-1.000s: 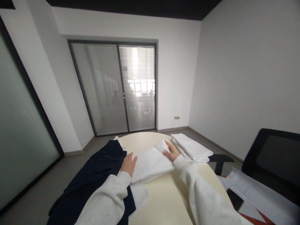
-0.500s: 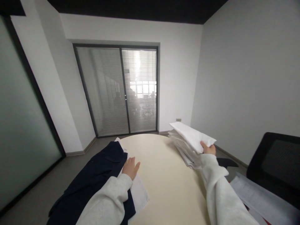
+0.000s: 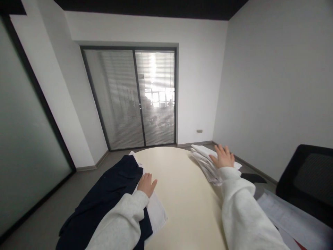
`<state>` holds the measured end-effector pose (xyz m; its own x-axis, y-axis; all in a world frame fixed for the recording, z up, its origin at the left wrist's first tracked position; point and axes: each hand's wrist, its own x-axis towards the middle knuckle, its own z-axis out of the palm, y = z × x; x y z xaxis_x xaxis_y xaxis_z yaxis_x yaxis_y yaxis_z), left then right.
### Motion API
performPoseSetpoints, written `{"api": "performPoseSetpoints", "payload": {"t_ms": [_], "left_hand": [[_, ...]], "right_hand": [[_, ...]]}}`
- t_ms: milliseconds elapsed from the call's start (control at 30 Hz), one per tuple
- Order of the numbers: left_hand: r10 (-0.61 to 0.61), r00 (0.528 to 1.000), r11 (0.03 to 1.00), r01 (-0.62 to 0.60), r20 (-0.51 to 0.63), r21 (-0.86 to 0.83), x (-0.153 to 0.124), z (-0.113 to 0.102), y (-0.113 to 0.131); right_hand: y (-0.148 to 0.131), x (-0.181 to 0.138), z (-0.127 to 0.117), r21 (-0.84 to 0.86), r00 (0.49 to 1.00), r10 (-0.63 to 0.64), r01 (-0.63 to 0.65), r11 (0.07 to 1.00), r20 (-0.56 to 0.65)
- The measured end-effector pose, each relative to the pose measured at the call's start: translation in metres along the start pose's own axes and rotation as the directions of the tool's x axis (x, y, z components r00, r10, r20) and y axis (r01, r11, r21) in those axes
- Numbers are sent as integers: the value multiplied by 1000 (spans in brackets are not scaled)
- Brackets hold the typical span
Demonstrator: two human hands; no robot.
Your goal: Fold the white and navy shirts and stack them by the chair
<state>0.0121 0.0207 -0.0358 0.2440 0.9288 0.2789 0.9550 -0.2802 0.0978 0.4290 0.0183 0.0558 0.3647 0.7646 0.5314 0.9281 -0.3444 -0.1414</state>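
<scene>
My right hand (image 3: 223, 157) lies flat, fingers spread, on top of a stack of folded white cloths (image 3: 205, 162) at the right edge of the round cream table (image 3: 182, 201). My left hand (image 3: 147, 184) rests with fingers loosely together on a white cloth (image 3: 157, 213) that sticks out from under a dark navy garment (image 3: 109, 198) on the table's left side. Both arms wear light grey sleeves.
A black office chair (image 3: 304, 177) stands at the right, with white papers (image 3: 288, 218) lying in front of it. Sliding glass doors with blinds (image 3: 135, 99) face me across the grey floor. A frosted glass wall (image 3: 23, 139) runs along the left.
My right hand carried the folded white cloth from the table's middle onto the stack at the right, let go, and now presses flat on top. My left hand has barely moved.
</scene>
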Motion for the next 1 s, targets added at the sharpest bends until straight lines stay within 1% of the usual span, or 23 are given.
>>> {"api": "performPoseSetpoints", "payload": {"t_ms": [33, 67, 100, 133, 233, 333, 433, 500, 567, 633, 700, 767, 800, 833, 867, 900, 933, 1000], "left_hand": [[6, 1000, 1000, -6, -3, -3, 0, 0, 0], [11, 1000, 1000, -11, -4, -6, 0, -1, -1], [14, 1000, 1000, -14, -3, -9, 0, -1, -1], [15, 1000, 1000, -15, 0, -13, 0, -2, -1], [7, 1000, 1000, -7, 22, -28, -1, -4, 0], [9, 999, 999, -7, 44, -50, -2, -9, 2], [33, 991, 989, -14, 131, -144, 4, -26, -4], [14, 985, 976, 23, 169, -216, 10, -45, -18], [-25, 989, 971, 59, 147, -232, 16, -68, -38], [-75, 990, 976, 98, 120, -194, 18, -86, -61], [-182, 971, 972, 201, 152, -123, 15, -92, -80], [-311, 922, 945, 326, 229, -31, 9, -82, -90], [-365, 893, 927, 374, 263, 14, 6, -73, -90], [-394, 871, 916, 397, 294, 50, 3, -63, -89], [-400, 867, 915, 397, 298, 74, 0, -52, -86], [-395, 868, 918, 387, 302, 87, -2, -42, -83], [-378, 875, 925, 369, 301, 88, -3, -34, -80], [-346, 889, 937, 340, 299, 75, -3, -25, -75]], "right_hand": [[-5, -4, 7, -25, 994, -57, 60, 998, 95], [-9, -9, 16, -47, 979, -81, 91, 995, 190], [-13, -14, 25, -77, 964, -90, 113, 991, 252], [-15, -20, 35, -108, 958, -109, 142, 984, 264], [-17, -34, 52, -160, 961, -126, 169, 972, 247], [-16, -37, 55, -162, 970, -112, 149, 976, 215], [-14, -31, 55, -146, 976, -102, 132, 980, 195], [-12, -25, 56, -117, 975, -85, 111, 987, 207], [-12, -19, 58, -82, 972, -64, 85, 993, 224], [-14, -16, 57, -53, 973, -57, 70, 996, 224], [-19, -14, 51, -47, 978, -50, 61, 997, 204], [-31, -15, 41, -68, 989, -31, 42, 997, 145], [-40, -16, 35, -75, 993, -32, 40, 996, 110], [-50, -18, 29, -70, 996, -47, 52, 996, 77], [-63, -21, 23, -46, 994, -89, 92, 995, 66], [-77, -26, 19, 1, 984, -158, 159, 987, 79], [-92, -33, 15, 71, 962, -246, 240, 968, 114], [-125, -52, 13, 237, 871, -449, 402, 884, 199]]}}
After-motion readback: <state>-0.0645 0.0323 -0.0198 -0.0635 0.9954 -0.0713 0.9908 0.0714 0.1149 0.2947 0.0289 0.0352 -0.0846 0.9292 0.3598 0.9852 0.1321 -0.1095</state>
